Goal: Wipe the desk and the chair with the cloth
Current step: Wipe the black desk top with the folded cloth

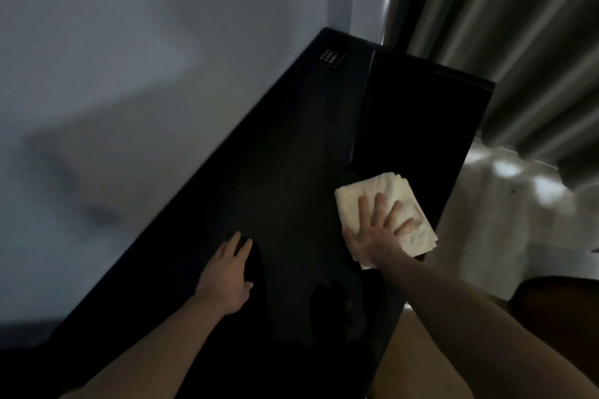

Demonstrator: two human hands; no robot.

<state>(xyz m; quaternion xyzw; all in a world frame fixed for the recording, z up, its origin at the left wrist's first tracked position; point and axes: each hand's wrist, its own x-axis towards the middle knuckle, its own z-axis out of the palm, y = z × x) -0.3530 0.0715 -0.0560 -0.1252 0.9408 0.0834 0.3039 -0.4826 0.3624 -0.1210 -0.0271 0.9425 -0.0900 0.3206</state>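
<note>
**Wiping the dark desk by the curtain**

Pressing flat with spread fingers, the right hand held the folded white cloth against the black desk, close to its right-hand edge. The left hand rested open on the desktop, fingers straight and apart from the cloth. A grey wall ran along the desk's far side, and a curtain hung beyond its end.

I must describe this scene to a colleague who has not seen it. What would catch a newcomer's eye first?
First the white folded cloth, bright against the black desk, near the desk's right edge, with the right hand pressing flat on it. Next the left hand, resting open on the dark desk closer to the wall side.
</note>
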